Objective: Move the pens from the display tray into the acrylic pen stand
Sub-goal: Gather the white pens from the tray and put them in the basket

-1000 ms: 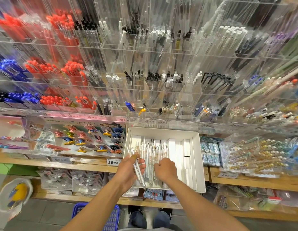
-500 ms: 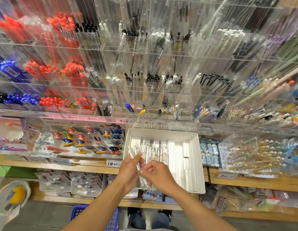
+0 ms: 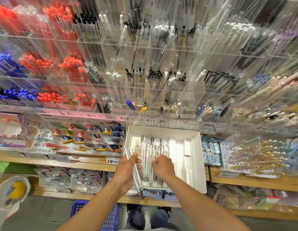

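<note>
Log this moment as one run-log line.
left hand: holds pen bundle | right hand: curled over tray pens | display tray: pens remain

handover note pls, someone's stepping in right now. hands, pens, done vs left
Left hand: grips a small bundle of clear-barrelled pens at the left edge of the white cardboard display tray.
Right hand: fingers curled down among the loose clear pens in the tray; a grip cannot be confirmed.
Done: a few pens gathered; none seen going into the clear acrylic pen stand on the wall above.
Left: collect the remaining tray pens and slot them all into a stand compartment.
</note>
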`<state>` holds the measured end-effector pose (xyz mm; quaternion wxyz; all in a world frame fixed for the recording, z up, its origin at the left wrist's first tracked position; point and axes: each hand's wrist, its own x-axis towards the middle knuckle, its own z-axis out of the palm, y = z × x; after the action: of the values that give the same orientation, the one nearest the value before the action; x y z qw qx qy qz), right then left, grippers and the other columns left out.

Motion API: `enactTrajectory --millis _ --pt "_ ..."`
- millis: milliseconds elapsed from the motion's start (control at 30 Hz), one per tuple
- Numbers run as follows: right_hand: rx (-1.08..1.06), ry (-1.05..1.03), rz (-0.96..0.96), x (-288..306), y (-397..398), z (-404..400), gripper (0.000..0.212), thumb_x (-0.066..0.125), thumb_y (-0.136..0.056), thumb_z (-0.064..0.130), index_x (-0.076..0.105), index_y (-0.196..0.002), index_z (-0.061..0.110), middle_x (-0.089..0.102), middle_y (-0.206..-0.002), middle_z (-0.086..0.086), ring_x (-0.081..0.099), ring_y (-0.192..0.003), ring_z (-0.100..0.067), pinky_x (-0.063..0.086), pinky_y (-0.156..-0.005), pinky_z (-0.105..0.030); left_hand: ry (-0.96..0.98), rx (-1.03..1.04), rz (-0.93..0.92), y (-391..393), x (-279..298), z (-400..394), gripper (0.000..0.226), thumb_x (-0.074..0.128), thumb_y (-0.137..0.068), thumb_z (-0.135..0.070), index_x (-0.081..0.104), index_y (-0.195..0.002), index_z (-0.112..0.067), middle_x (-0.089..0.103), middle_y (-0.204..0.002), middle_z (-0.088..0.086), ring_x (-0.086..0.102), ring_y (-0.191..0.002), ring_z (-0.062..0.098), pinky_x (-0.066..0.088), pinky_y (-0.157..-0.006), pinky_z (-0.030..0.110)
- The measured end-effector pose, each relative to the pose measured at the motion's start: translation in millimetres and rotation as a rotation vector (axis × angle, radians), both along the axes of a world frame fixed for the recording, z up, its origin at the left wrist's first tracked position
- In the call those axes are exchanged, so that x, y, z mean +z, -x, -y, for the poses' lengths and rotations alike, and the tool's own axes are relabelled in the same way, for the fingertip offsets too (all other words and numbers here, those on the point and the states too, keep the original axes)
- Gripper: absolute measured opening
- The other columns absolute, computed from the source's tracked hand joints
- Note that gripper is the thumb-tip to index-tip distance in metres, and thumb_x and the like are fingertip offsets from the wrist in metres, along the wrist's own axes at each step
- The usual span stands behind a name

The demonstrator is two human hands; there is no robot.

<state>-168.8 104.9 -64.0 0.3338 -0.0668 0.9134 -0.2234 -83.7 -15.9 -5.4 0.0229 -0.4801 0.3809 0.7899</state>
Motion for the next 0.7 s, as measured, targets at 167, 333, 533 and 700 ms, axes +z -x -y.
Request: enactTrajectory --millis 167,333,533,700 --pt "-0.001 -0.087 -0.003 -1 -5 11 0.021 0.047 -0.099 0.026 0.058 -0.091 0.010 0.058 -0.077 0.000 0.056 -0.066 -0.017 0.040 -0.055 -0.025 -0.049 0.029 -0.001 0 1 1 0.010 0.054 -0.101 -0.015 0.055 -0.107 -0.007 0.058 -0.072 0.006 0.052 -0.056 0.015 0.046 -0.052 0.028" --pt "-0.044 0.052 0.018 4 -1 0 0.018 0.039 -0.102 0.020 0.045 -0.112 0.007 0.052 -0.076 0.002 0.051 -0.060 -0.009 0.033 -0.046 -0.019 -0.074 0.032 -0.008 0 3 1 0.011 0.053 -0.101 -0.013 0.055 -0.110 -0.006 0.058 -0.074 0.006 0.052 -0.057 0.015 0.046 -0.053 0.028" --pt "-0.097 0.320 0.012 29 8 -18 0.011 0.036 -0.102 0.021 0.043 -0.099 0.013 0.050 -0.076 0.000 0.044 -0.059 -0.010 0.038 -0.053 -0.023 -0.064 0.039 0.004 1 6 0 0.016 0.054 -0.101 -0.012 0.056 -0.113 -0.004 0.059 -0.075 0.006 0.053 -0.057 0.014 0.047 -0.054 0.028" --pt "0.029 0.469 0.123 60 -11 -6 0.011 0.044 -0.100 0.036 0.048 -0.099 0.026 0.060 -0.094 0.006 0.059 -0.081 -0.008 0.047 -0.067 -0.017 -0.109 -0.096 -0.083 3 10 -4 0.041 0.069 -0.089 -0.030 0.054 -0.114 -0.002 0.063 -0.094 0.015 0.059 -0.077 0.027 0.051 -0.079 0.048"
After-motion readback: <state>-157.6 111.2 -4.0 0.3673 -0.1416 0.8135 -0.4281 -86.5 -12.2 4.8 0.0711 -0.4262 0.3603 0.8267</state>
